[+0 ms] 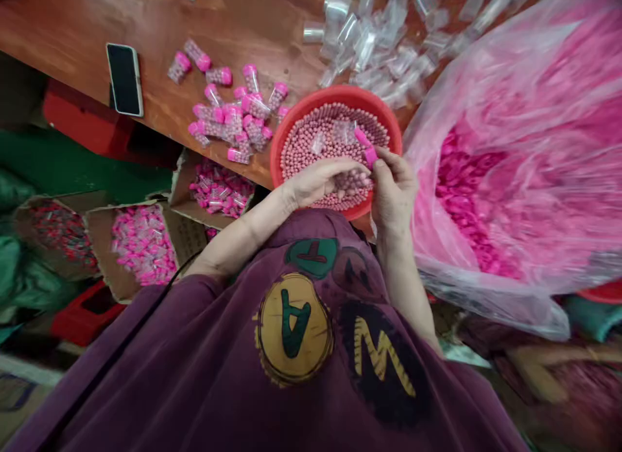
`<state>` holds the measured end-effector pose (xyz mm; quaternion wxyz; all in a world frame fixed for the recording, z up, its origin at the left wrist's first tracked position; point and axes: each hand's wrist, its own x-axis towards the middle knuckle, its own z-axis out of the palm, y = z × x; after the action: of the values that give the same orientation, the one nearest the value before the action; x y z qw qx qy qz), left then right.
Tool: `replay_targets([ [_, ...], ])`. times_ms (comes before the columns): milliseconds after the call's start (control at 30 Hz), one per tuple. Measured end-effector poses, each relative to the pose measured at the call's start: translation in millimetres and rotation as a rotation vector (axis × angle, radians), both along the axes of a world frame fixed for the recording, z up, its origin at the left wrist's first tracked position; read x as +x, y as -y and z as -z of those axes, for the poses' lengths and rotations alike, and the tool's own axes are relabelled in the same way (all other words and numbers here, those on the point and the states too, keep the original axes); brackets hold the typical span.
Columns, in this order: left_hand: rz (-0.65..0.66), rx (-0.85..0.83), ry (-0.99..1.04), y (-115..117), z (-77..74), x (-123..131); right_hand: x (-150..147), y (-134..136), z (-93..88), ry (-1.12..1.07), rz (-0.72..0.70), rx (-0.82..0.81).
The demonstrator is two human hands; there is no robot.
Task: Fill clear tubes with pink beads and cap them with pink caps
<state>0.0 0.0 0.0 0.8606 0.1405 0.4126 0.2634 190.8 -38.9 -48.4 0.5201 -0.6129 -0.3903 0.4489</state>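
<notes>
Over the red basin (278, 147) of pink beads (306, 131), my two hands are close together. My left hand (315, 180) is curled round what looks like a small clear jar (354, 180) full of beads; the fingers hide part of it. My right hand (394, 183) pinches a bright pink cap (370, 157) between thumb and fingers, at the jar's end. Whether cap and jar touch, I cannot tell. Just beyond the fingertips is another pink piece (361, 136). Clear empty jars (344, 131) lie on the beads.
Capped bead jars (233, 118) lie left of the basin, near a phone (125, 79). Loose clear jars (374, 41) are piled behind it. A big plastic bag (486, 199) of pink caps stands right. Boxes (143, 245) of filled jars sit lower left. Another person's arm (539, 374) shows lower right.
</notes>
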Motion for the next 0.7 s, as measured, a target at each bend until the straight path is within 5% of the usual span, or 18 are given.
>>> replay_targets([
  [233,-0.008,-0.026,0.010,-6,14.7,6,9,0,13.1,0.023,-0.010,-0.006],
  [700,0.005,0.209,0.019,4,26.1,6,1,1,-26.9,0.325,-0.170,0.149],
])
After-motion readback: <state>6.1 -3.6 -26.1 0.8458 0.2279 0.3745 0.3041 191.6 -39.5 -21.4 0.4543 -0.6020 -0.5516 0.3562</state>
